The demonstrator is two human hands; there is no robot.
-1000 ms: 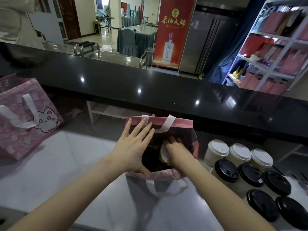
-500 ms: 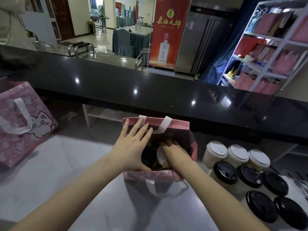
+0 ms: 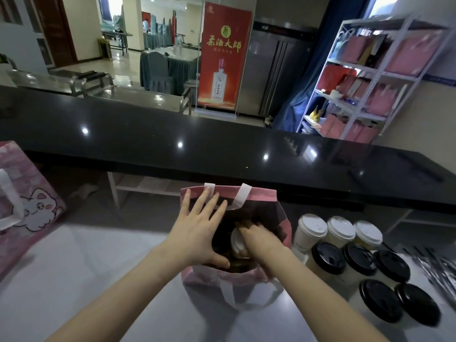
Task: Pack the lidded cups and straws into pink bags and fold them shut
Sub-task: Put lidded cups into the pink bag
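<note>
Now our right hand (image 3: 259, 240) has gone deeper into the pink bag (image 3: 283, 218), its grip around a white-lidded cup (image 3: 237, 245) inside. Our left hand (image 3: 197, 228), grip released, still spreads the bag's mouth. More cups (image 3: 311, 230) wait on the surface (image 3: 98, 267).

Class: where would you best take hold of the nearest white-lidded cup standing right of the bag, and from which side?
Probably around the wall just below the lid of the white-lidded cup, coming from above: it stands upright, with cups close beside and in front.
</note>
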